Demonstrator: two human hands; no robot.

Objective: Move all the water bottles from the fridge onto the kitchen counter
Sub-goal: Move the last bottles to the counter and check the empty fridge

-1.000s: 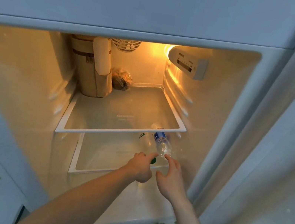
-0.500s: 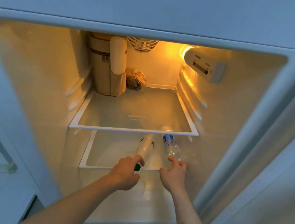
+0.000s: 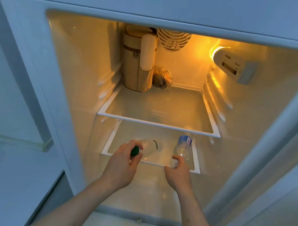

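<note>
Presently, lower glass shelf (image 3: 148, 161): two bottles lying, long axes near-to-far.
Clear green-capped plastic bottle (image 3: 150, 146): neck gripped by left hand (image 3: 122, 162).
Clear blue-labelled plastic bottle (image 3: 182, 148): neck end apparently touched by right hand (image 3: 177, 172), fingers curled; grip cannot be confirmed.

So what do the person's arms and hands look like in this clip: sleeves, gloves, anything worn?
Both forearms are bare up to the bottom edge of the frame, with no sleeves in view. The left hand and right hand wear no gloves. No watch, bracelet or ring is visible, though the fingers are too blurred to rule out a thin ring.
</note>
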